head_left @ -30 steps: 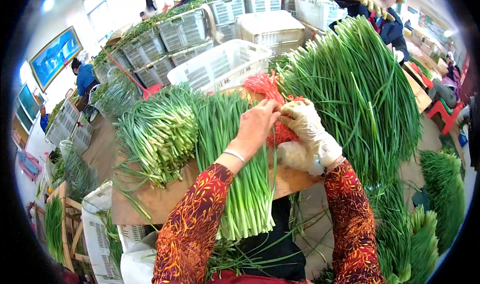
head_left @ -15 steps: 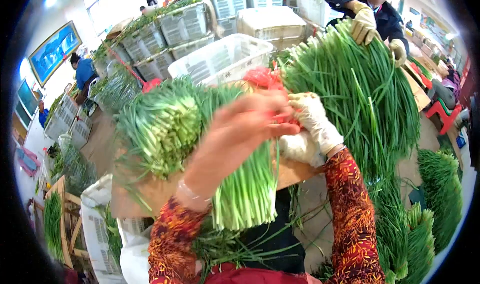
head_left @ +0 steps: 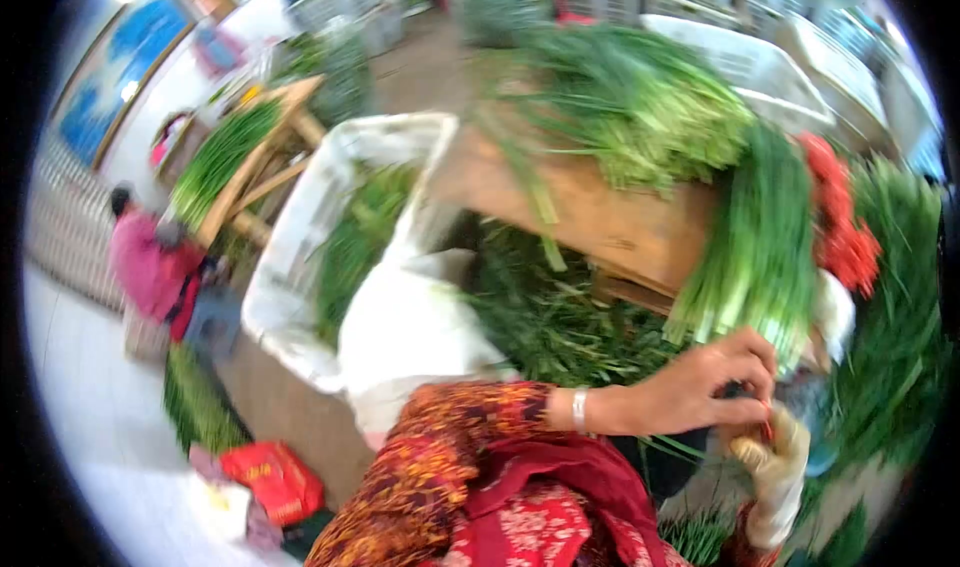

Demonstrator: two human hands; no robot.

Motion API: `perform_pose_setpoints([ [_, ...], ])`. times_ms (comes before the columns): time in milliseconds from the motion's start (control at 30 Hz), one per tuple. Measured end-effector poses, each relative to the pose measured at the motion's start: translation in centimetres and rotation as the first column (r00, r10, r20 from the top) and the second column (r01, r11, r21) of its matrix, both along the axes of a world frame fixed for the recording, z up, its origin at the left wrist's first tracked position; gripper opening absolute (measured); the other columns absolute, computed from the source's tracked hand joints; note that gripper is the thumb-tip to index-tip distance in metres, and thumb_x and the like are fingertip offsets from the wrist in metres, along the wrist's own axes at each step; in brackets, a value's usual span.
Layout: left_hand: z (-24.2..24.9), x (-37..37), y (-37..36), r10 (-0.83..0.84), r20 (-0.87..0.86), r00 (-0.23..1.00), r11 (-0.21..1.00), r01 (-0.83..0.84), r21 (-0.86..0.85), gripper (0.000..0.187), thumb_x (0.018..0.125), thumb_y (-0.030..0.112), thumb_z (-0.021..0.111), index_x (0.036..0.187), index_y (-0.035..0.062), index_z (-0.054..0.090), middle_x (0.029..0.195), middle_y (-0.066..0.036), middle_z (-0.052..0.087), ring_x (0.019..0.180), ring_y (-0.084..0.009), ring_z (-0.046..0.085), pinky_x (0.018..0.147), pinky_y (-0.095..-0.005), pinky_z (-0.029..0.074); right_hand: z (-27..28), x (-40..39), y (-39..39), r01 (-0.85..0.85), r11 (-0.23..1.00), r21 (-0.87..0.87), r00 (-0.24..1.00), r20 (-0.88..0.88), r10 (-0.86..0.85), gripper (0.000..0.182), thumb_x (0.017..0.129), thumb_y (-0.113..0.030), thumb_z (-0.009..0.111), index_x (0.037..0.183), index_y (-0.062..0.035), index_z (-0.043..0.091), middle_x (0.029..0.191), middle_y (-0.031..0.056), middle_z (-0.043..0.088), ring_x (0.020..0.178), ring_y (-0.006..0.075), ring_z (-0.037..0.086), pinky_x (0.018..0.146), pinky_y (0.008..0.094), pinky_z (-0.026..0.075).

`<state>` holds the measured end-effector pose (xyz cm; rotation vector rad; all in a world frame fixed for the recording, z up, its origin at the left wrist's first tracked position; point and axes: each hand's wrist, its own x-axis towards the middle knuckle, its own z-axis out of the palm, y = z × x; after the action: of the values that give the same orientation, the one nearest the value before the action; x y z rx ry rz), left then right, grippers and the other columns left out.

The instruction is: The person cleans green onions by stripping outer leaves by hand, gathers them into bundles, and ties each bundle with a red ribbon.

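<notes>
My bare left hand, with a pale band at the wrist, is closed in a pinch. My gloved right hand is curled right beside it, and a small red strip shows between the two. Just beyond them a bunch of garlic chives lies on a wooden board, its pale cut ends toward me. A larger heap of chives rests farther back on the board. At the bunch's right hangs a clump of red strips, blurred by motion.
A white crate with greens stands left of the board, next to a white sack. Loose green leaves lie below the board. A person in pink sits at far left. A red bag lies on the floor.
My view has swung left and down. My hands have moved from above the board, by the red clump, to in front of the bunch, close to my body. The co-worker's gloved hands are out of view.
</notes>
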<state>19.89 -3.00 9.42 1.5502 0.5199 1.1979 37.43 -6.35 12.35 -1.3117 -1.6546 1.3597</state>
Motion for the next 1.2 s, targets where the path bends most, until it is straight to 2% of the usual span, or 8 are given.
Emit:
perform_pose_setpoints([
  [167, -1.5, -2.0, -2.1, -0.031, -0.062, 0.998, 0.999, 0.028, -0.042, 0.016, 0.076, 0.017, 0.063, 0.081, 0.0035, 0.055, 0.096, -0.007, 0.047, 0.09, -0.0188, 0.05, 0.078, -0.0283, 0.041, -4.1, -0.3, -2.2, 0.136, 0.986, 0.092, 0.99, -0.054, -0.131, 0.04, 0.076, -0.036, 0.067, 0.09, 0.0003, 0.055, 0.065, -0.0002, 0.052, 0.052, 0.0057, 0.046, 0.045, 0.0177, 0.033],
  [267, -2.6, -2.3, -3.0, -0.088, -0.114, 0.989, 0.996, 0.084, -0.039, 0.015, 0.078, 0.016, 0.062, 0.083, 0.0039, 0.055, 0.097, -0.008, 0.049, 0.091, -0.0204, 0.051, 0.079, -0.0293, 0.042, -4.0, -0.5, -2.4, -0.019, 0.948, 0.317, 0.989, 0.147, -0.029, 0.016, 0.069, -0.014, 0.068, 0.079, -0.0029, 0.06, 0.064, 0.0083, 0.058, 0.051, 0.0158, 0.056, 0.048, 0.0271, 0.041],
  [433, -2.6, -3.5, -3.5, -0.231, -0.325, 0.917, 0.973, 0.223, -0.064, 0.012, 0.079, 0.014, 0.061, 0.086, 0.007, 0.055, 0.102, -0.008, 0.052, 0.097, -0.0223, 0.054, 0.081, -0.0307, 0.044, -1.7, 0.0, -1.7, -0.413, 0.849, 0.329, 0.85, 0.474, 0.23, 0.01, 0.074, -0.019, 0.065, 0.08, -0.0111, 0.062, 0.068, 0.0049, 0.059, 0.055, 0.024, 0.058, 0.047, 0.0296, 0.045],
  [567, -1.2, -5.5, -1.1, 0.025, -0.232, 0.972, 0.975, -0.076, -0.211, 0.032, 0.075, 0.008, 0.064, 0.105, 0.0069, 0.052, 0.117, -0.01, 0.046, 0.108, -0.0193, 0.045, 0.086, -0.0298, 0.042, -2.2, 3.6, 0.1, 0.242, 0.934, 0.264, 0.97, -0.096, -0.225, 0.012, 0.083, -0.016, 0.058, 0.089, -0.0065, 0.063, 0.078, 0.003, 0.062, 0.059, 0.0117, 0.056, 0.053, 0.0242, 0.044],
  [633, -1.8, -5.2, 1.4, 0.241, 0.043, 0.97, 0.92, -0.214, -0.329, 0.05, 0.085, 0.026, 0.053, 0.124, 0.0003, 0.038, 0.131, -0.011, 0.036, 0.113, -0.0198, 0.042, 0.093, -0.0354, 0.037, -0.9, 4.6, 2.7, 0.471, 0.857, 0.212, 0.86, 0.107, -0.499, 0.019, 0.087, -0.015, 0.051, 0.096, -0.0023, 0.061, 0.085, 0.0031, 0.061, 0.07, 0.0076, 0.053, 0.061, 0.0224, 0.044],
  [833, -1.8, -0.8, 7.0, 0.3, -0.03, 0.954, 0.871, -0.286, -0.4, 0.072, 0.085, 0.048, 0.043, 0.135, 0.0013, 0.02, 0.14, -0.015, 0.019, 0.13, -0.0252, 0.02, 0.105, -0.0382, 0.02, -8.0, 6.1, 11.9, 0.584, 0.799, 0.142, 0.782, -0.363, -0.507, 0.025, 0.089, -0.016, 0.05, 0.105, 0.0014, 0.058, 0.089, 0.0027, 0.059, 0.076, 0.0098, 0.052, 0.07, 0.0225, 0.042],
  [1033, -4.5, 0.7, 11.1, 0.296, -0.316, 0.901, 0.789, -0.417, -0.45, 0.096, 0.075, 0.064, 0.049, 0.139, 0.0059, 0.008, 0.143, -0.019, 0.01, 0.132, -0.0286, 0.013, 0.107, -0.0413, 0.013, -10.4, 5.9, 18.3, 0.503, 0.818, 0.278, 0.86, -0.065, -0.506, 0.023, 0.089, -0.021, 0.05, 0.095, -0.0005, 0.059, 0.08, 0.0037, 0.058, 0.071, 0.0111, 0.051, 0.066, 0.0253, 0.041],
  [1200, -5.4, 1.4, 11.8, 0.341, -0.244, 0.908, 0.832, -0.412, -0.372, 0.087, 0.078, 0.056, 0.054, 0.137, 0.0051, 0.014, 0.132, -0.017, 0.033, 0.124, -0.0256, 0.031, 0.102, -0.035, 0.026, -10.7, 2.1, 18.3, 0.445, 0.694, 0.566, 0.74, 0.203, -0.641, 0.027, 0.09, -0.027, 0.044, 0.09, -0.003, 0.055, 0.079, 0.0223, 0.056, 0.074, 0.0351, 0.054, 0.067, 0.0381, 0.042],
])
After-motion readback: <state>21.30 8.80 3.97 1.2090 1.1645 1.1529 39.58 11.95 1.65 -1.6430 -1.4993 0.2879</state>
